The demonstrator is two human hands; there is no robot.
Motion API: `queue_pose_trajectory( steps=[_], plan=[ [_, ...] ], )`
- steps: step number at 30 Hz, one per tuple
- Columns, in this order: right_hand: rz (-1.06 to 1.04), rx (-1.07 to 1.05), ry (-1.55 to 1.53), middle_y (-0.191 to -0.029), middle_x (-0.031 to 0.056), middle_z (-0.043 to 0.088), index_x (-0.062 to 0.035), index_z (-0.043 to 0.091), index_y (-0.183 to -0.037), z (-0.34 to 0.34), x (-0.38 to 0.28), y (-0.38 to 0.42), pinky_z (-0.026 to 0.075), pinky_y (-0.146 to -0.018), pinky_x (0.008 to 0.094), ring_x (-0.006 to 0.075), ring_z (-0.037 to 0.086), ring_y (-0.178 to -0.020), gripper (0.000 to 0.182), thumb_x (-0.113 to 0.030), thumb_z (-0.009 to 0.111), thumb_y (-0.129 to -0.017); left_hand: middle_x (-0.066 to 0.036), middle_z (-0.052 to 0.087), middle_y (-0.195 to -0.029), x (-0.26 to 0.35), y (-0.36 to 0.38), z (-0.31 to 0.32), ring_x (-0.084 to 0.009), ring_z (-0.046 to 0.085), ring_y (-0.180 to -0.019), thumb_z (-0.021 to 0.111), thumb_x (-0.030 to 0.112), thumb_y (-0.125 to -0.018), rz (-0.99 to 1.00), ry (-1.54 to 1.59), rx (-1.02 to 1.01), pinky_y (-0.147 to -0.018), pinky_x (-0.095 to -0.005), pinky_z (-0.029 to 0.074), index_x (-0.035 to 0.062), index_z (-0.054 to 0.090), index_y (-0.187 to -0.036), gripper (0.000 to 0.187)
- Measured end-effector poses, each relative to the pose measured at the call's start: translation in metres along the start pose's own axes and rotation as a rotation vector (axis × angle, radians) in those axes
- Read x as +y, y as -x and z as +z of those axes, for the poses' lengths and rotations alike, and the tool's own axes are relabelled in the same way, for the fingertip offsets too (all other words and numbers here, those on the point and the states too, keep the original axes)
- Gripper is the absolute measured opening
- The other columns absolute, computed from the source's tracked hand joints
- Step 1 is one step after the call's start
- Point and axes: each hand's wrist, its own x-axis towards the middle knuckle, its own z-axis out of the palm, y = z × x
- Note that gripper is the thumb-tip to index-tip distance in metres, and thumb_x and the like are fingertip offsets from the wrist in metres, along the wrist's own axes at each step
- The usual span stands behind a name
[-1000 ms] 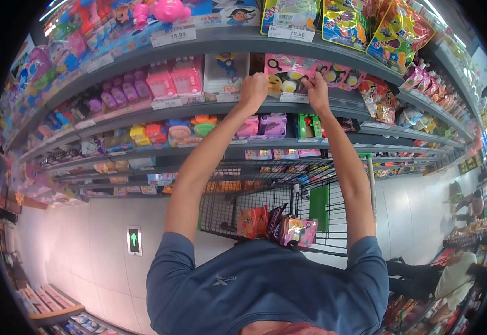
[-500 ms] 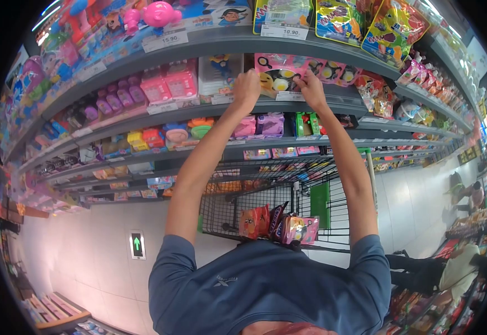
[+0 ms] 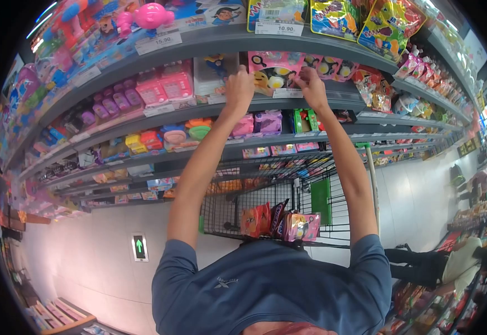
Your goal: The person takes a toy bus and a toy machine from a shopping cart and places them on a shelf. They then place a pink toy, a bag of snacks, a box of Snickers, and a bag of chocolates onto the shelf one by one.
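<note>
A pink candy bag [image 3: 277, 77] printed with fried eggs and a pan stands at the front of a middle shelf. My left hand [image 3: 239, 89] is closed at its left edge, the fingertips partly hidden. At the right edge, my right hand [image 3: 312, 89] has its thumb and fingers apart, close beside the bag. More pink egg-printed bags [image 3: 328, 66] stand just to the right. Left of my left hand is a clear-fronted box [image 3: 212, 72] with a blue item inside.
A wire shopping cart [image 3: 238, 200] below my arms holds several snack bags [image 3: 277, 220], including a pink one. A shelf edge with price tags [image 3: 278, 28] runs above my hands. A person [image 3: 433, 265] is behind on the right.
My right thumb and fingers have come apart at the bag's right edge, where they were pinched before. My left hand stays at the left edge. The view has shifted slightly.
</note>
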Motion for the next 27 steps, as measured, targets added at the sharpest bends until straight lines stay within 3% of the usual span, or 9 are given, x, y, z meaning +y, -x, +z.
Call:
queue_pose_trajectory(
  steps=[5, 7, 9, 13, 15, 19, 22, 25, 27],
  plan=[
    [-0.184, 0.458, 0.086, -0.117, 0.0135, 0.061, 0.0002, 0.051, -0.119, -0.016, 0.016, 0.070, 0.047, -0.092, 0.0340, 0.0225, 0.061, -0.107, 0.033, -0.007, 0.064, -0.089, -0.024, 0.064, -0.109, -0.002, 0.052, -0.004, -0.0406, 0.063, -0.098, 0.058, 0.015, -0.090, 0.073, 0.194, 0.289, -0.082, -0.0459, 0.051, -0.0029, 0.055, -0.119, 0.034],
    [-0.097, 0.503, -0.123, -0.111, 0.0159, 0.062, 0.0012, 0.051, -0.118, -0.010, 0.043, 0.114, 0.048, -0.088, 0.0342, 0.0263, 0.062, -0.103, 0.031, -0.005, 0.062, -0.089, -0.021, 0.064, -0.110, 0.001, 0.092, -0.001, -0.0384, 0.063, -0.100, 0.058, 0.012, -0.090, 0.103, 0.258, 0.303, -0.082, -0.0440, 0.052, -0.0010, 0.056, -0.116, 0.029],
    [0.126, 0.429, -0.196, -0.108, 0.0080, 0.060, -0.0003, 0.051, -0.116, -0.010, 0.046, 0.173, 0.047, -0.084, 0.0278, 0.0151, 0.058, -0.095, 0.024, -0.003, 0.058, -0.093, -0.017, 0.066, -0.105, 0.006, 0.146, 0.019, -0.0327, 0.066, -0.094, 0.059, 0.011, -0.091, 0.051, 0.337, 0.228, -0.080, -0.0376, 0.053, -0.0008, 0.057, -0.113, 0.024],
    [0.407, 0.313, -0.182, -0.097, 0.0138, 0.064, 0.0012, 0.054, -0.110, 0.020, 0.152, 0.312, 0.049, -0.080, 0.0333, 0.0211, 0.062, -0.089, 0.024, -0.006, 0.061, -0.089, -0.016, 0.067, -0.103, 0.010, 0.265, 0.080, -0.0353, 0.066, -0.091, 0.059, 0.014, -0.090, -0.111, 0.465, -0.217, -0.078, -0.0414, 0.054, 0.0051, 0.056, -0.111, 0.023],
    [0.627, 0.144, -0.127, -0.092, 0.0056, 0.063, -0.0013, 0.055, -0.112, 0.037, 0.210, 0.393, 0.049, -0.072, 0.0279, 0.0163, 0.058, -0.077, 0.025, -0.006, 0.060, -0.088, -0.017, 0.067, -0.103, 0.005, 0.317, 0.107, -0.0365, 0.065, -0.091, 0.058, 0.016, -0.091, -0.097, 0.419, -0.363, -0.077, -0.0434, 0.053, 0.0052, 0.054, -0.112, 0.025],
    [0.781, -0.013, -0.075, -0.096, 0.0125, 0.067, 0.0010, 0.058, -0.111, 0.054, 0.278, 0.525, 0.049, -0.060, 0.0297, 0.0169, 0.062, -0.075, 0.036, -0.013, 0.067, -0.080, -0.019, 0.066, -0.103, -0.011, 0.418, 0.161, -0.0394, 0.064, -0.093, 0.055, 0.026, -0.091, -0.261, 0.362, -0.798, -0.077, -0.0489, 0.051, 0.0049, 0.052, -0.114, 0.032],
    [0.903, -0.059, -0.185, -0.100, 0.0227, 0.066, 0.0062, 0.060, -0.108, 0.031, 0.248, 0.551, 0.051, -0.081, 0.0370, 0.0280, 0.065, -0.097, 0.039, -0.019, 0.067, -0.079, -0.024, 0.065, -0.101, -0.017, 0.487, 0.185, -0.0440, 0.062, -0.094, 0.056, 0.029, -0.089, -0.262, 0.244, -1.097, -0.082, -0.0514, 0.049, 0.0065, 0.049, -0.119, 0.038],
    [1.120, -0.306, 0.008, -0.110, 0.0277, 0.064, 0.0058, 0.059, -0.115, 0.015, 0.261, 0.572, 0.049, -0.088, 0.0393, 0.0344, 0.063, -0.107, 0.057, -0.034, 0.070, -0.076, -0.027, 0.053, -0.124, -0.004, 0.512, 0.191, -0.0430, 0.054, -0.112, 0.059, 0.020, -0.086, -0.213, 0.194, -0.998, -0.092, -0.0499, 0.046, -0.0008, 0.046, -0.126, 0.046],
    [1.081, -0.315, 0.086, -0.098, 0.0224, 0.065, 0.0112, 0.057, -0.114, 0.011, 0.262, 0.578, 0.050, -0.082, 0.0388, 0.0290, 0.063, -0.094, 0.057, -0.034, 0.070, -0.081, -0.025, 0.045, -0.133, 0.007, 0.514, 0.197, -0.0413, 0.047, -0.122, 0.061, 0.015, -0.085, -0.215, 0.105, -1.078, -0.098, -0.0465, 0.043, -0.0025, 0.044, -0.130, 0.051]
  ],
)
